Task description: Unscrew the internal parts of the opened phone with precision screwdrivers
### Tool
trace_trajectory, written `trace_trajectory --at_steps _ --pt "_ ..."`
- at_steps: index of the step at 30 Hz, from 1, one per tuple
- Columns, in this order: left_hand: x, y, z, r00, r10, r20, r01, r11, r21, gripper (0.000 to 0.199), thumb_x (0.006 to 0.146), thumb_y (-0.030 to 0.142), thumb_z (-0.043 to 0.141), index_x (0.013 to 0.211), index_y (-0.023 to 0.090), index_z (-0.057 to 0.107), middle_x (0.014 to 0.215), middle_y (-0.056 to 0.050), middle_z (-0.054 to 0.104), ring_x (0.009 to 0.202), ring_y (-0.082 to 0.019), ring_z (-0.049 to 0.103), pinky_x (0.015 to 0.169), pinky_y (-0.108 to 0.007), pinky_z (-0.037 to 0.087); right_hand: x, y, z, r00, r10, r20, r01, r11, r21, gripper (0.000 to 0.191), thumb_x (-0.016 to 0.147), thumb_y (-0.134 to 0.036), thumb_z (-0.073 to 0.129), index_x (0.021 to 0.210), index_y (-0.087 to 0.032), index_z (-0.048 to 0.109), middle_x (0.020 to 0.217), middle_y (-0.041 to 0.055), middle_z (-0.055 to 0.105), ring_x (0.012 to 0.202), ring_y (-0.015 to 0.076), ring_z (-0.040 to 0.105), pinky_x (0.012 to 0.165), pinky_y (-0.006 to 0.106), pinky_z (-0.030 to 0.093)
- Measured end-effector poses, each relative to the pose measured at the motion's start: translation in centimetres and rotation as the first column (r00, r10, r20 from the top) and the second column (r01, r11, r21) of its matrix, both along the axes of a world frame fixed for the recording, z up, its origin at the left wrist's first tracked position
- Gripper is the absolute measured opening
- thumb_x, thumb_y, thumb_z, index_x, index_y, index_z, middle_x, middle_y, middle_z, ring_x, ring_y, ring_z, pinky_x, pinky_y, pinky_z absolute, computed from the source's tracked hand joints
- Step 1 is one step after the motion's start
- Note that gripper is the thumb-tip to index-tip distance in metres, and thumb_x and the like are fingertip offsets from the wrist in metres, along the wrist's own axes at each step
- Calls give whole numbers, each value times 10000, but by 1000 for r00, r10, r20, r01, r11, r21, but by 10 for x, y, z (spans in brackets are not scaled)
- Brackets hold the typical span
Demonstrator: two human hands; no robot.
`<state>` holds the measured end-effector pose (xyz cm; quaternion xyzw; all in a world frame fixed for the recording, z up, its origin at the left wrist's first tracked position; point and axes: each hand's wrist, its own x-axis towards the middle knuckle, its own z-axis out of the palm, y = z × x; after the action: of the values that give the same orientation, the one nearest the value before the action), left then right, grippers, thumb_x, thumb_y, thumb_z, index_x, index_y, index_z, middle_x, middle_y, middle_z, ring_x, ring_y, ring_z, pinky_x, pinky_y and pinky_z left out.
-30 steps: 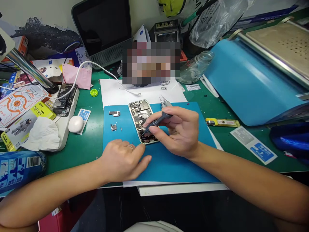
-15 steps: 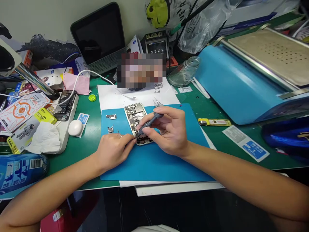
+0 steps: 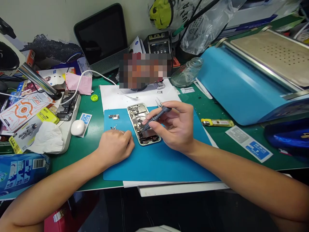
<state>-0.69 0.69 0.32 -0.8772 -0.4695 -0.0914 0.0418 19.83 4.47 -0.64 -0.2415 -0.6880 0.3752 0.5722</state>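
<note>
An opened phone [image 3: 136, 120] lies on a blue work mat [image 3: 145, 164], its inner boards and parts exposed. My right hand [image 3: 177, 124] is closed around a dark grey screwdriver [image 3: 156, 116], which slants down with its tip at the lower left part of the phone's inside. Two thin metal prongs [image 3: 158, 102], like tweezer tips, stick out beyond the same hand. Just left of the phone, my left hand [image 3: 116, 145] rests closed on the mat, fingers curled under; whatever they may hold is hidden. Behind it lie a small metal part [image 3: 114, 116] and tiny loose pieces [image 3: 114, 128].
On the left are a white rounded case [image 3: 78, 128], a crumpled tissue [image 3: 48, 138], boxes and a blue packet [image 3: 21, 172]. A white cable [image 3: 106, 77] crosses the back. To the right are a yellow cutter [image 3: 217, 122], a glass jar [image 3: 187, 72] and a large blue machine [image 3: 231, 83].
My left hand has drawn back from the phone and the screwdriver tip, its fingers curling in. My right hand still holds the screwdriver over the phone. The whole view has shifted slightly.
</note>
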Motion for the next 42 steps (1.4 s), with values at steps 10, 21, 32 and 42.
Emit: trace_trajectory --at_steps 10,21,32,42 --pt "1 -2 1 999 -6 -46 6 1000 11 282 956 278 463 709 188 565 560 -30 606 505 -198 590 500 -317 242 2 -1 1 999 -23 27 22 1000 5 511 884 -79 662 1259 -357 457 962 -5 664 822 164 725 657 297 663" --pt "1 -2 2 998 -2 -61 4 1000 31 285 960 283 457 711 194 562 547 -27 590 488 -199 575 490 -320 219 2 0 1 999 -17 33 17 1000 -10 472 901 -129 660 1249 -373 454 965 -7 667 836 169 718 657 314 661" --pt "1 -1 4 998 -9 -59 10 1000 25 288 958 285 463 702 192 554 544 -28 589 489 -195 571 497 -314 240 2 0 0 997 -34 67 35 999 -11 451 911 -158 653 1240 -363 423 965 4 652 839 171 722 649 305 666" --pt "1 -2 4 998 -7 -61 8 1000 21 288 960 288 463 704 194 556 548 -26 589 492 -195 568 495 -311 255 4 0 0 995 -37 89 38 999 -7 437 915 -169 647 1232 -349 407 960 3 638 858 169 718 654 296 666"
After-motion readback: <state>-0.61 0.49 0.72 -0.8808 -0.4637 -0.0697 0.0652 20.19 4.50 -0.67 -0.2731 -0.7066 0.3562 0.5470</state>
